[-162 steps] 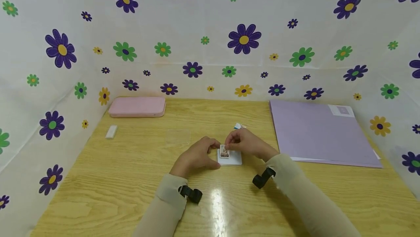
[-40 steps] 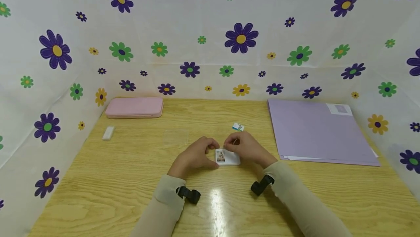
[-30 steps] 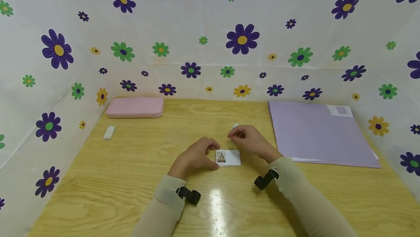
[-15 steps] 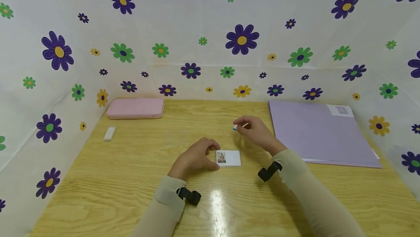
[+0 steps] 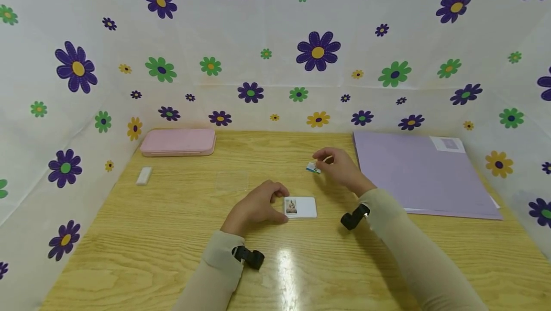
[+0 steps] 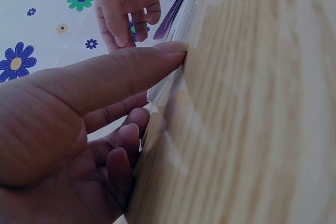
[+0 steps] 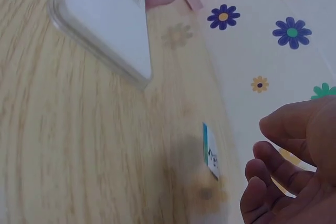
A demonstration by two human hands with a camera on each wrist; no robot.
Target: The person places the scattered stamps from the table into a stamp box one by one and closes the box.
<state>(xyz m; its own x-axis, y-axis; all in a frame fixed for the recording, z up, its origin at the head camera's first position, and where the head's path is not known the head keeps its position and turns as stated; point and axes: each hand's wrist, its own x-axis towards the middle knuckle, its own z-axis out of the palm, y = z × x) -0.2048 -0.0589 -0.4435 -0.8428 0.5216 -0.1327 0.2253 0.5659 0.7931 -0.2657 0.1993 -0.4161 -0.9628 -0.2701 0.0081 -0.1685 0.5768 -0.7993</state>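
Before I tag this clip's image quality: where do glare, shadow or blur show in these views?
Head view: a white glare streak marks the glossy yellow wooden table; left wrist: the bare left hand looks dim and the table's grain soft; right wrist: a blurry shadow lies beside the small flat blue-edged white piece.

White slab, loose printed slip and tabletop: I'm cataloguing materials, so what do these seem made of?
White slab: probably plastic, smooth, with a transparent rim.
Loose printed slip: perhaps paper or film, being thin; finish unclear.
Tabletop: wood or laminate, glossy; grain and a bright reflection show.
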